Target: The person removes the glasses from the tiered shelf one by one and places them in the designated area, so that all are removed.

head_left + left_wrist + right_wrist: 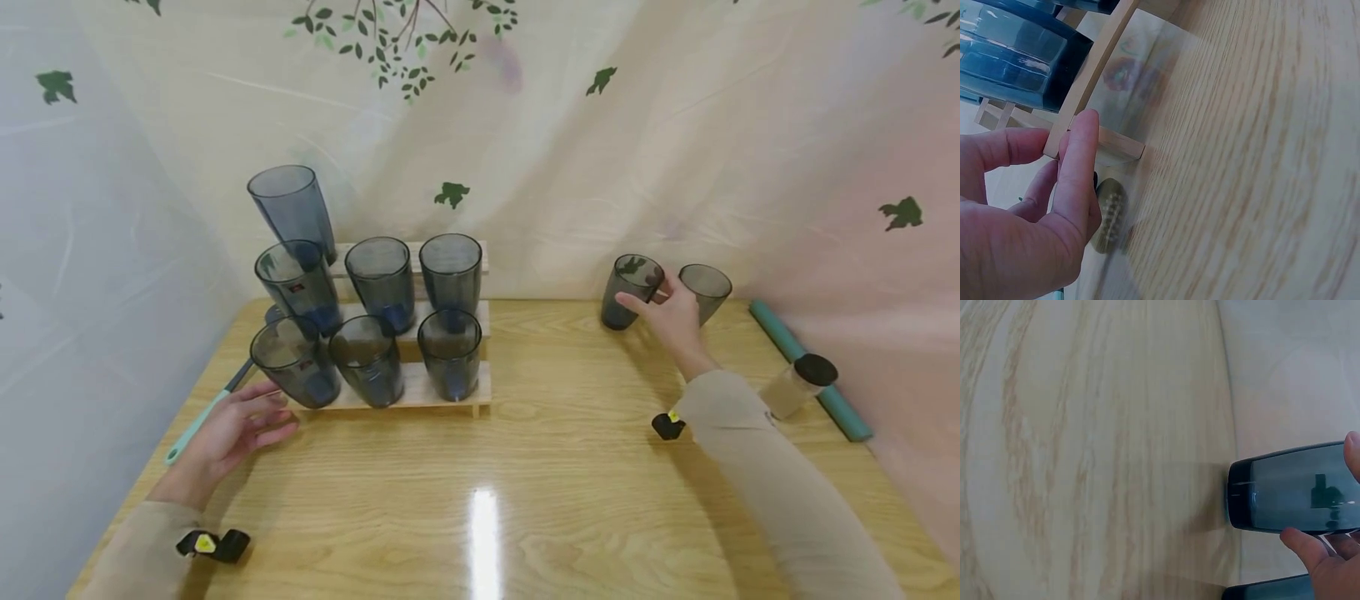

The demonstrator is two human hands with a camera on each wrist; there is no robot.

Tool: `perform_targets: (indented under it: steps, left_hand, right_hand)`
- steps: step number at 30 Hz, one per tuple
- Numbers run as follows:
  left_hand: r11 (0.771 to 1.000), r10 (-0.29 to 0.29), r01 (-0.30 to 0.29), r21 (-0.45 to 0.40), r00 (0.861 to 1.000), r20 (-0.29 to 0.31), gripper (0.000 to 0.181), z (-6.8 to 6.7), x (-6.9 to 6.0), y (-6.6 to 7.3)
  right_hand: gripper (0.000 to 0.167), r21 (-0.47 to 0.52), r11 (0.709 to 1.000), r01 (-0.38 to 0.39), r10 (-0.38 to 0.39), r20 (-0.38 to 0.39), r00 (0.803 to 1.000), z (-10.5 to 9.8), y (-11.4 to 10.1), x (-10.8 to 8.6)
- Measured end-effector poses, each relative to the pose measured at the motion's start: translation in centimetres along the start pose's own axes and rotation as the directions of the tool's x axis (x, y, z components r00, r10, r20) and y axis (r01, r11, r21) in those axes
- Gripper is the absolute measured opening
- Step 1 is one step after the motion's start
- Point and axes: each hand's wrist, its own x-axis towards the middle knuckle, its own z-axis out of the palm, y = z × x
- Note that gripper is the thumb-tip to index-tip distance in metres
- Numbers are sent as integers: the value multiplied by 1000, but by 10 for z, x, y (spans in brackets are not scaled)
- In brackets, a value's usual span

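Observation:
A three-step light wooden rack [483,377] holds several smoky blue-grey drinking glasses: three on the front step [365,362], three on the middle step [380,287], one at the left of the top step [292,204]. My left hand [240,425] is at the rack's front left corner; in the left wrist view, its thumb and fingers pinch the wooden strip [1079,94] there. Far right, my right hand [675,321] holds an upright glass [621,312] between thumb and fingers. Another glass [708,287] stands just right of it, partly behind the hand.
At the right lie a teal rod [840,408] and a jar with a black lid [816,369]. A mint-handled utensil [198,425] lies left of the rack, its head partly hidden. A leaf-patterned cloth [540,167] hangs behind the table.

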Motion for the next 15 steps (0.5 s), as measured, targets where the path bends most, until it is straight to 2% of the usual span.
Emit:
perform_targets:
  steps: [8, 15]
  left_hand:
    - [1000, 6, -6, 31, 1000, -14, 21, 2, -1, 1]
    - [1000, 15, -15, 24, 1000, -6, 20, 2, -2, 0]
  right_hand:
    - [108, -53, 999, 0, 2, 28, 1000, 2, 9, 3]
    - [106, -69, 997, 27, -26, 11, 1000, 3, 11, 4]
